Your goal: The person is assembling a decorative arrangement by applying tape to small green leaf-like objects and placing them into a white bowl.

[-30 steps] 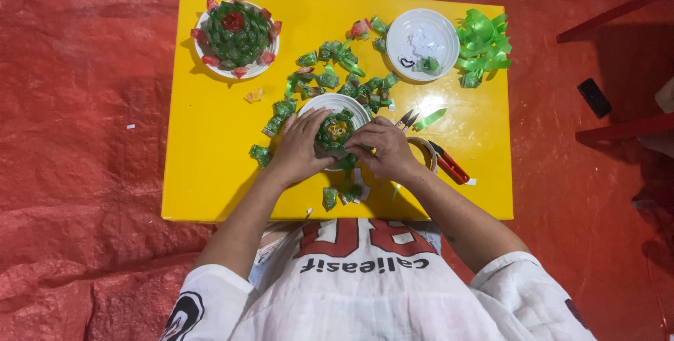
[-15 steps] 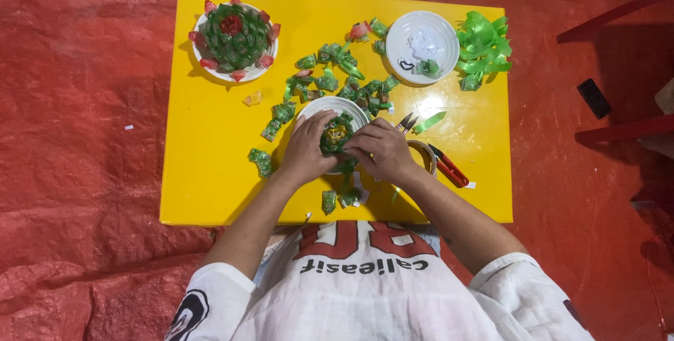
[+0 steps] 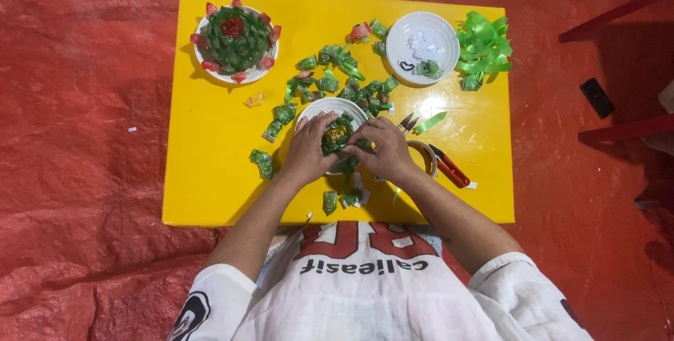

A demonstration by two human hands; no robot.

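Yellow table on red crinkled tarp: hands shaping a wrapper ornament.
Left hand and right hand, fingers curled, pinch the glossy green folded-wrapper cluster over a round white plate at centre.

Right hand perhaps slightly closer in.

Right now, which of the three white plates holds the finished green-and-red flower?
The far-left plate: it carries a full green rosette with red tips, nobody touching it.
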